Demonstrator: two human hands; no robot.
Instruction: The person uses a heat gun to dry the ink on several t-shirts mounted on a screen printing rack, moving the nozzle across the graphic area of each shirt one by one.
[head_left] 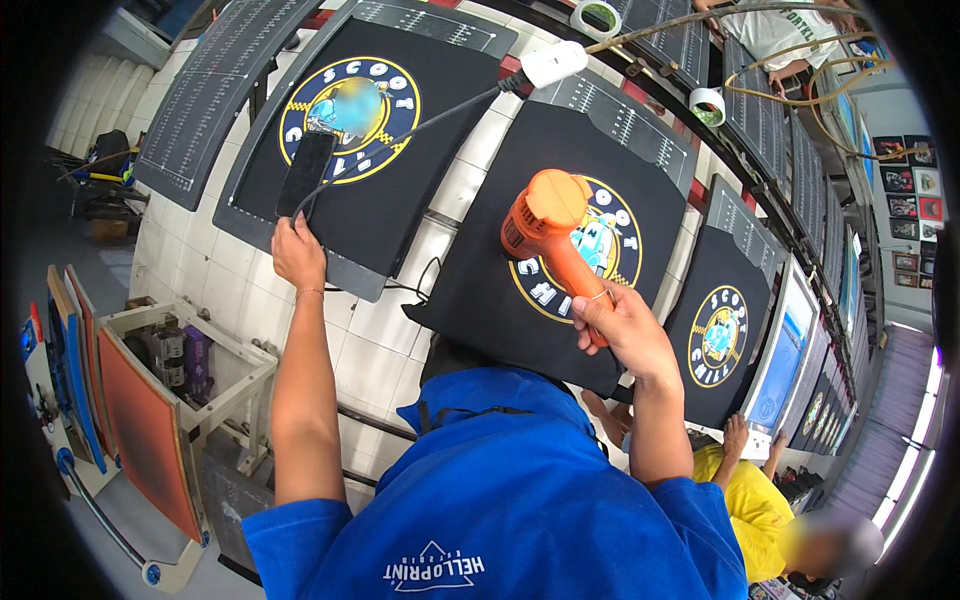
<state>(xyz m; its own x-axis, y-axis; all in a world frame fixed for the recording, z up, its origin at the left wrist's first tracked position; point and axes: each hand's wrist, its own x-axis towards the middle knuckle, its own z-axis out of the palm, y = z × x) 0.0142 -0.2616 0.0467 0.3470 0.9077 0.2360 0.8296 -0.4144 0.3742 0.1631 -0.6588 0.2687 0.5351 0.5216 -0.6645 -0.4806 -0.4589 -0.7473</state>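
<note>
So the right hand (632, 335) had its fingers wrapped around the handle of an orange heat gun (568, 265), with the head sitting over the print (602, 240) on the middle shirt (462, 235). Basically the gun's long axis slanted from the hand up and left, so its head was ahead and to the left of the grip, and the right arm was clearly nearer to that print. Couldn't tell how high it was off the cloth. The left hand (300, 255) was well apart, fingers bunched narrow at the near end of a black slab (307, 172), which pointed away over the left shirt (445, 85). A dark cord (425, 125) met those fingers too, so no telling which one they really gripped.
</note>
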